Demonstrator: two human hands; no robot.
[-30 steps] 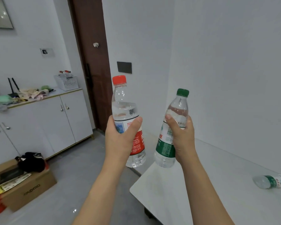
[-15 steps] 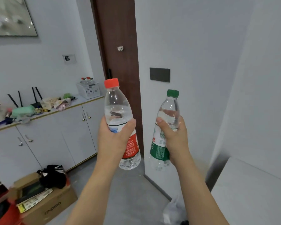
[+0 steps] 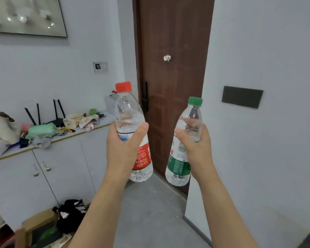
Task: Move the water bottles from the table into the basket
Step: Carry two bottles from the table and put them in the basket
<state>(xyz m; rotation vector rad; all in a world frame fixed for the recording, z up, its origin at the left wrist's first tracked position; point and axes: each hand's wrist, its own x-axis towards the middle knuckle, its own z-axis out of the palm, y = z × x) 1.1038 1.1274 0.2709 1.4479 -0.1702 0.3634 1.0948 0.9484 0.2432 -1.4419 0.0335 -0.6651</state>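
Both hands are raised in front of the chest, each holding one bottle upright, clear of any surface.

Left hand (image 3: 125, 149): fingers and thumb wrapped round the red-cap bottle (image 3: 132, 133) at mid-body, thumb lying across the front just above the red label. Cap up, bottle close to vertical, leaning slightly left at the top. Water line shows a little above the thumb.

Right hand (image 3: 195, 149): grips the green-cap bottle (image 3: 184, 144) at the shoulder and upper label, thumb across the front. Cap up, bottle tilted with its top to the right. Green label band sits below the hand; the clear base hangs free.

The two bottles are near each other but apart, with a gap between them; the red-cap one stands a little higher in view.

Surroundings: a brown door (image 3: 172, 68) directly behind the bottles, with a small white hook on it. To the left, a white cabinet (image 3: 43, 176) whose worktop carries a router with black antennas, cloth items and a white basket (image 3: 111, 104) at its far end, partly hidden behind the red-cap bottle. A second red cap shows just above the basket rim. A framed picture hangs above. A cardboard box (image 3: 36, 228) with dark items sits on the grey floor at lower left. A dark wall plate (image 3: 242, 98) is on the right-hand wall.
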